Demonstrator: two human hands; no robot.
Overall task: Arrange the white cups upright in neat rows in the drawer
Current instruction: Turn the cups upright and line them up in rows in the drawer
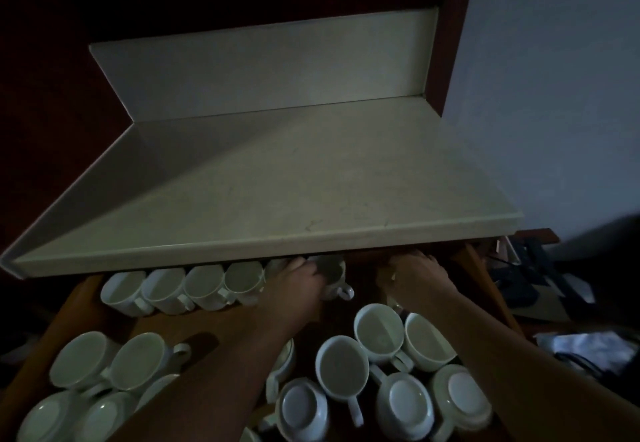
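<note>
A wooden drawer [114,323] stands pulled out under a pale countertop. Along its back edge runs a row of upright white cups [204,285], handles toward me. My left hand [298,284] grips one more upright cup [334,275] at the right end of that row. My right hand [414,278] reaches into the back right corner under the counter edge; its fingertips are hidden, and whether it holds anything is unclear. Nearer me lie loose cups: some upright [343,365], several upside down [304,410].
The countertop [294,181] overhangs the drawer's back and hides the cup rims there. A bare strip of drawer floor [214,323] lies between the back row and the loose cups. Dark clutter and cables [540,268] sit to the right of the cabinet.
</note>
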